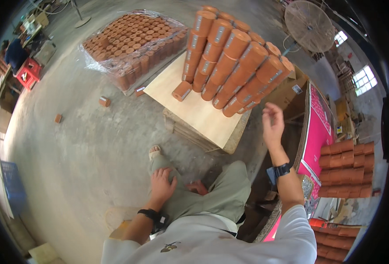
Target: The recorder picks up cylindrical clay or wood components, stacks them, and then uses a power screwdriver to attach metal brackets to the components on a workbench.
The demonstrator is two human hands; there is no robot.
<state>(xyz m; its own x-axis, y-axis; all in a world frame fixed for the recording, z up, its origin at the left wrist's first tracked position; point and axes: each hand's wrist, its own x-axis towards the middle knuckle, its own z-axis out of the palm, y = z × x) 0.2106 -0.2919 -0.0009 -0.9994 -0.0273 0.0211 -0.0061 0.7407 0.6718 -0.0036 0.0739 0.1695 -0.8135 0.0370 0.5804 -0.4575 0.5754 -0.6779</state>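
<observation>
My left hand (162, 185) lies on my left leg with its fingers stretched out, holding nothing. My right hand (273, 125) is raised beside the right edge of a board-topped stand (203, 125). Its fingers are loosely bent and apart, with nothing visible in them. Closest to it is a tall stack of orange-brown cylinders (236, 66), several bearing small pale labels. One loose cylinder (182, 91) lies on its side on the board, left of the stack's foot.
Behind the stand, clear film wraps a large block of upright cylinders (135, 44). Two small brown pieces (104, 101) lie on the concrete floor. At my right stand a pink-sided table (313, 132) and more stacked cylinders (346, 169). A person sits near a red stool (28, 73).
</observation>
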